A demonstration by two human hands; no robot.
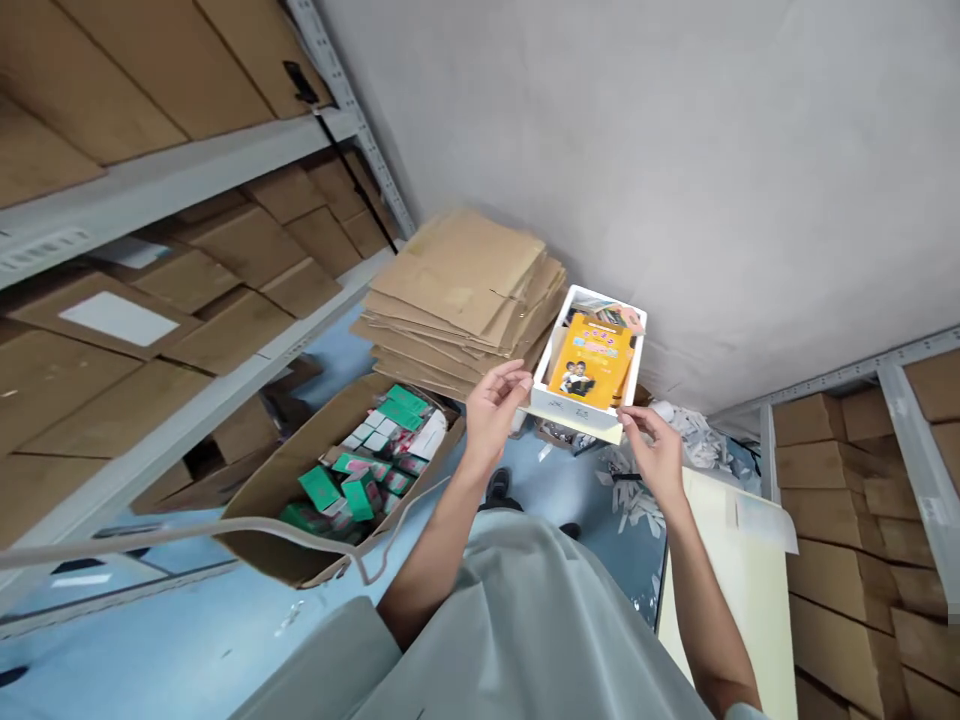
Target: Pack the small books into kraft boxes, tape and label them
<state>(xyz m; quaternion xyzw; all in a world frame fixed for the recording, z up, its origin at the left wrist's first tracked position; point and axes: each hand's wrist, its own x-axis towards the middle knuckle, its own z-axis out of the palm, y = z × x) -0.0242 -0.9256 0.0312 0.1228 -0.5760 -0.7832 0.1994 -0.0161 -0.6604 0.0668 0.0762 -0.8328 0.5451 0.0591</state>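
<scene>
While its long axis points away toward the wall point(675, 150), white box point(574, 404), near corners pinched by left hand point(491, 405), right hand point(654, 450).

You wear a loose, pale grey-green short-sleeved shirt point(525, 620); your forearms, left hand point(491, 405) and right hand point(658, 452) are bare, and your shoes point(496, 487) are dark.

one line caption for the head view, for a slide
The left hand and right hand hold a white box of yellow packets near an open carton of green boxes and stacked flattened cardboard.
</scene>
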